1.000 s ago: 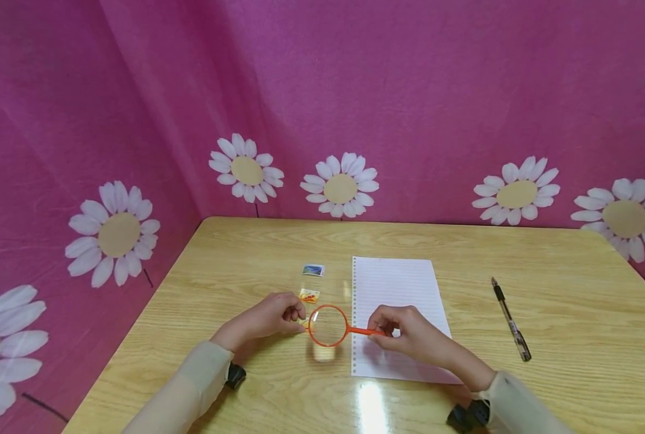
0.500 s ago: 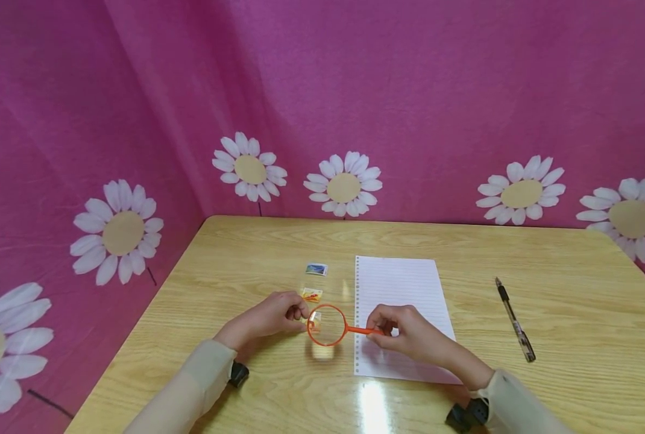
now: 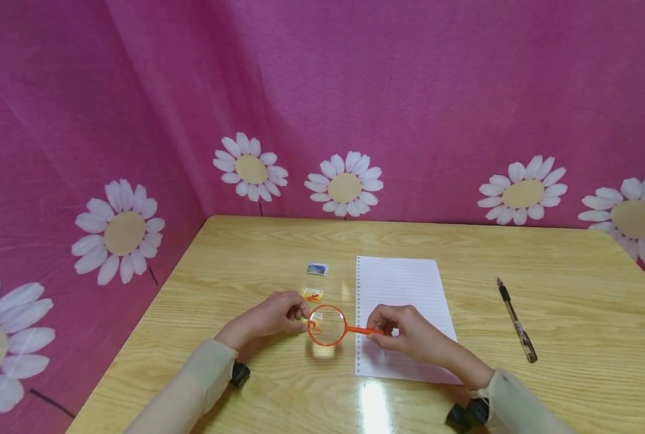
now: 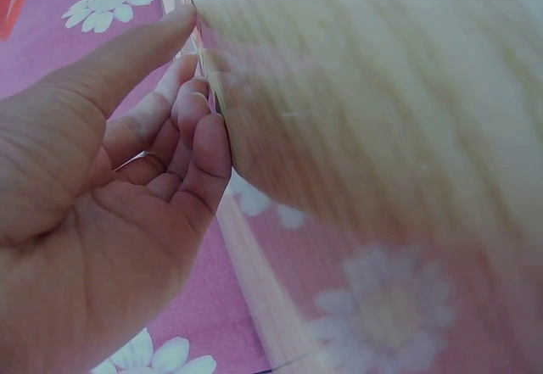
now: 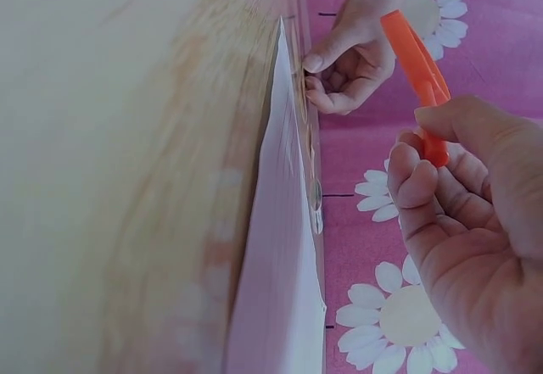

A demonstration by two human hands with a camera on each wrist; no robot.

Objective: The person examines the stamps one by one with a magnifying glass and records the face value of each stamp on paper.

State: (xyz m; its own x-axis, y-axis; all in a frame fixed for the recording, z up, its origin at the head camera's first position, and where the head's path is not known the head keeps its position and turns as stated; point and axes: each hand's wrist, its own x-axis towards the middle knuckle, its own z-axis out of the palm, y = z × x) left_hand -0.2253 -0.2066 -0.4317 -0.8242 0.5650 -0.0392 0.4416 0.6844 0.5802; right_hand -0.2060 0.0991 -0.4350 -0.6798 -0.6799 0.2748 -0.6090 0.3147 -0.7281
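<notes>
My right hand (image 3: 409,331) pinches the handle of an orange magnifying glass (image 3: 346,329) between thumb and fingers, also plain in the right wrist view, where the orange handle (image 5: 434,145) shows. Its round lens is raised above the table, over a yellow-orange postage stamp (image 3: 316,322) seen through the glass. At that stamp's left edge, my left hand (image 3: 270,316) has thumb and fingertips closed on it, the fingers (image 4: 193,107) low at the tabletop. Farther back lie a second yellow-and-red stamp (image 3: 313,295) and a blue stamp (image 3: 317,269), in a column.
A lined sheet of paper (image 3: 401,283) with a punched left edge lies partly under my right hand. To its right is a black-capped pen (image 3: 516,319). The wooden table (image 3: 246,253) meets a pink flowered cloth (image 3: 409,108) behind and at left.
The view has shifted slightly, moving the table's things a little rightward in it. More of the nearest stamp now shows through the lens. Both hands keep their holds.
</notes>
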